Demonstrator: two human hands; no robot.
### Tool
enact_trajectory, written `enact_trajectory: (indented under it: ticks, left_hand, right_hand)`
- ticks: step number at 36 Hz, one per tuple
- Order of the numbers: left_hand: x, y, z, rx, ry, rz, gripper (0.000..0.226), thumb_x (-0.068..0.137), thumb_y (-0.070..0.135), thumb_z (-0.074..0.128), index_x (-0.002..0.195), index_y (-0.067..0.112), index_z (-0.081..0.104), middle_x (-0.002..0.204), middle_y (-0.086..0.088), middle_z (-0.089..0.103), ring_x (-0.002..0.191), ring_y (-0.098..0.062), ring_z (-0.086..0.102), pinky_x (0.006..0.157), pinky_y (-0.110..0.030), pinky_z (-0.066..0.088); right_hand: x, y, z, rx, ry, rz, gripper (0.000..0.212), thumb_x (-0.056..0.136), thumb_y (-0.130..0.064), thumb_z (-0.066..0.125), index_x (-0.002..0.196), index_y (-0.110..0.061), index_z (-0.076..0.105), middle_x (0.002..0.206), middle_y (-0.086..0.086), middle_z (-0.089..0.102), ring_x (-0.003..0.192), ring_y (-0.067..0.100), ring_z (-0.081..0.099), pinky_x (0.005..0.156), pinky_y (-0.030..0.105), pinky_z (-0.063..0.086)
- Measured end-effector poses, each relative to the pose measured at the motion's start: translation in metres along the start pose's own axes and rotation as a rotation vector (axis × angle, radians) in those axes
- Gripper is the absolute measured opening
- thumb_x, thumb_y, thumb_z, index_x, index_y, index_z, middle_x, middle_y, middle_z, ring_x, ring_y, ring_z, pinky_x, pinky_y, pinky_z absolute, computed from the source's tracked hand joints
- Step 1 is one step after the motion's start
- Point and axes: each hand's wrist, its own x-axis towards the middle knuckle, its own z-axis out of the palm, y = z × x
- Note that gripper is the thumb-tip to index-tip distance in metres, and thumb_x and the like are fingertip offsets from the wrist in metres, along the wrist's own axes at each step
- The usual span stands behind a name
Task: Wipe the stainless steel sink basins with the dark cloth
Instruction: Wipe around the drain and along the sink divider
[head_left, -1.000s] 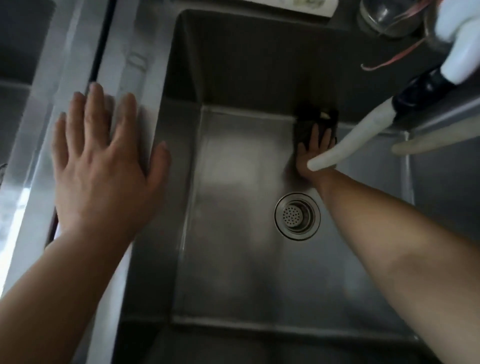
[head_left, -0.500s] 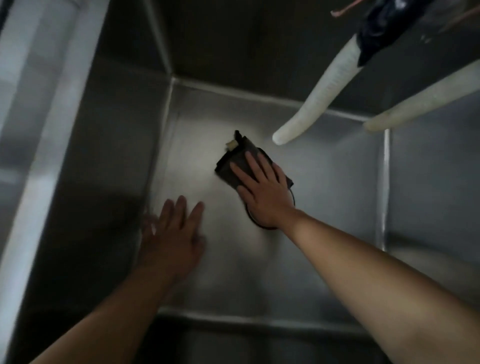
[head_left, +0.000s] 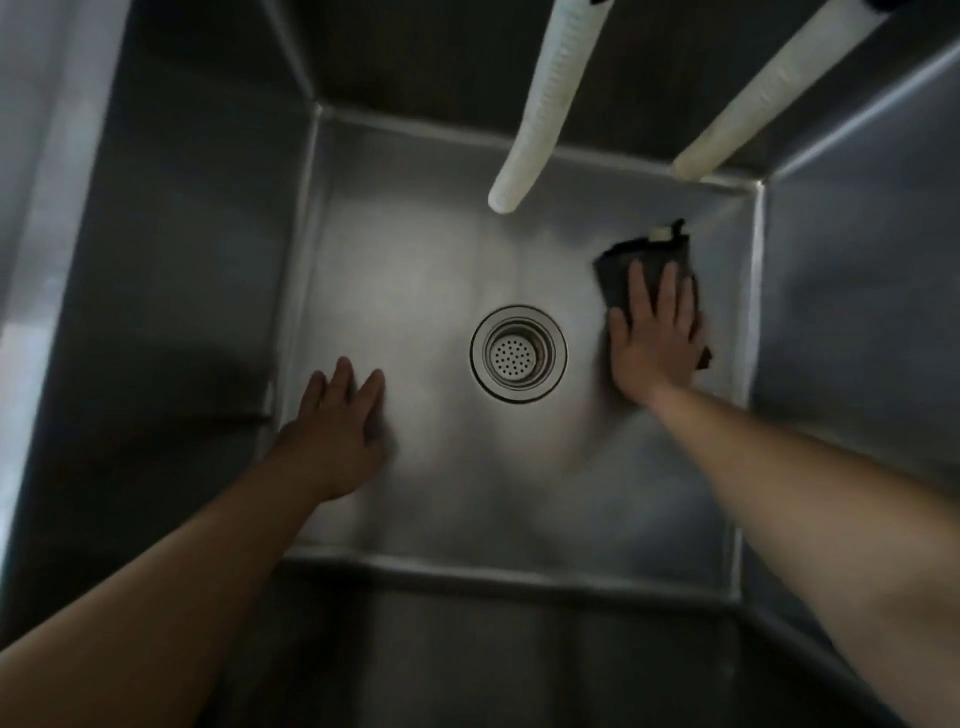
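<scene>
Mid-wipe | your right hand (head_left: 655, 332) presses the folded dark cloth (head_left: 644, 262) flat-fingered on the stainless steel sink basin (head_left: 415, 249) floor, right of the round drain strainer (head_left: 518, 353) | left hand (head_left: 337, 421) flat, empty | walls, other basins likely left

**A deep steel sink in a working kitchen or scullery**

The view looks straight down into a deep, square stainless steel basin (head_left: 171, 322) with welded seams, tall straight walls and a perforated strainer drain (head_left: 518, 354) at the middle of its floor. Two pale ribbed hoses (head_left: 545, 104) hang over it from above. Such a utilitarian build suggests a commercial kitchen or wash-up room, though nothing beyond the basin shows.
</scene>
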Motion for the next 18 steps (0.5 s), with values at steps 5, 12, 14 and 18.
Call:
enact_trajectory:
  ticks: [5,12,14,18]
  left_hand:
    - [-0.001,0.005,0.000,0.089,0.012,-0.023,0.094,0.093,0.019,0.053,0.154,0.038,-0.017,0.162,0.002,-0.028,0.152,-0.028,-0.016,0.117,-0.050,0.028]
    - [-0.011,0.011,0.009,0.034,-0.016,0.056,0.078,0.093,0.013,0.051,0.158,0.026,0.010,0.166,-0.008,0.001,0.152,-0.033,0.006,0.120,-0.047,0.021]
    - [-0.018,0.015,0.016,0.019,-0.030,0.075,0.073,0.093,0.013,0.050,0.157,0.022,0.017,0.163,-0.011,0.014,0.148,-0.036,0.017,0.118,-0.047,0.025]
    - [-0.034,0.033,0.019,-0.052,-0.075,0.052,0.063,0.095,0.012,0.047,0.154,0.020,0.028,0.154,-0.011,0.036,0.139,-0.034,0.038,0.114,-0.044,0.033]
  right_hand:
    - [-0.079,-0.049,0.036,-0.016,-0.015,-0.396,0.057,0.099,-0.051,0.040,0.153,-0.038,0.029,0.165,0.005,0.019,0.152,0.030,0.013,0.116,0.049,0.007]
    - [-0.109,-0.027,0.042,-0.093,-0.036,-0.690,0.058,0.101,-0.049,0.042,0.155,-0.034,0.027,0.163,0.004,0.029,0.151,0.033,0.021,0.116,0.059,0.019]
    - [-0.117,-0.014,0.038,-0.113,-0.042,-0.781,0.058,0.100,-0.047,0.048,0.154,-0.034,0.031,0.162,0.004,0.031,0.150,0.035,0.025,0.116,0.059,0.022]
    - [-0.137,0.009,0.031,-0.109,-0.036,-0.855,0.059,0.090,-0.032,0.069,0.145,-0.032,0.050,0.151,0.005,0.048,0.140,0.037,0.043,0.108,0.060,0.037]
